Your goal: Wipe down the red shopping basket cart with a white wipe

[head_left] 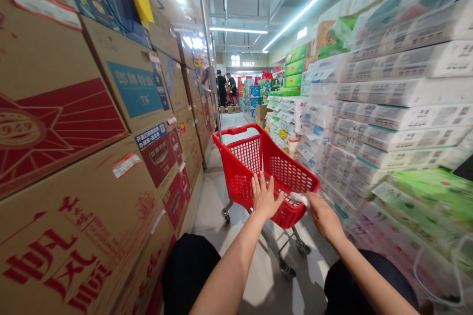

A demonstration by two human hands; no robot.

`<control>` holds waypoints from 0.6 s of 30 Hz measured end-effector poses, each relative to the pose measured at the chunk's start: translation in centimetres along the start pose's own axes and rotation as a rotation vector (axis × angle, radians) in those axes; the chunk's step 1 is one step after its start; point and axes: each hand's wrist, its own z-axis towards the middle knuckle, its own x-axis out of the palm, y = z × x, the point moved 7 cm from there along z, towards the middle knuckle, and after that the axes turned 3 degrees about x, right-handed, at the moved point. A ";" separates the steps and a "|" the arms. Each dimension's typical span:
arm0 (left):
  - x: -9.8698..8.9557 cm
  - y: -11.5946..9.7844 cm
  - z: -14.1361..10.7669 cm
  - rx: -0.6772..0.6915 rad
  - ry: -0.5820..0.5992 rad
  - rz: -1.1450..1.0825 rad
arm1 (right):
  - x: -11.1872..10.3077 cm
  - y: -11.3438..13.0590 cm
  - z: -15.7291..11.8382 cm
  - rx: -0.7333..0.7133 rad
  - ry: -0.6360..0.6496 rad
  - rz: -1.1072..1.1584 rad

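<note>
A red plastic shopping cart (284, 167) on a metal wheeled frame stands turned at an angle just ahead of me. My left hand (264, 199), fingers spread, is at the cart's near side; whether its palm touches the plastic I cannot tell. Pinched in my right hand (324, 215) is a small white cloth (300, 199), at the rim of the cart's near right end. It may be a tissue; its folds are too small to make out. Through the lattice walls the cart's inside shows red.
Stacked cardboard cartons (74, 197) line the left side, beside a metal pole (207, 34). Piled white paper packs (399, 108) and green packs (424, 197) line the right. Two people (226, 88) stand far down the tiled aisle (236, 119). My dark-clad knees flank my arms.
</note>
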 end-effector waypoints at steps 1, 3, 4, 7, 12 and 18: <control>0.0 0.2 0.0 0.010 0.005 0.006 | 0.2 0.4 -0.3 0.005 -0.014 0.003; -0.1 0.7 0.1 0.026 0.022 0.020 | 0.6 1.5 -0.9 0.011 -0.038 0.003; -0.2 1.1 0.2 0.026 0.036 0.028 | 0.9 2.1 -1.2 0.013 -0.050 -0.003; -0.7 2.5 0.7 0.007 0.097 0.056 | 1.9 4.3 -2.2 -0.008 -0.063 -0.021; -1.6 3.7 0.8 -0.030 0.113 0.105 | 3.7 8.0 -3.4 -0.125 -0.001 -0.069; -1.7 1.8 -2.3 0.039 -0.033 0.174 | 4.5 10.1 -2.6 -0.241 0.036 -0.178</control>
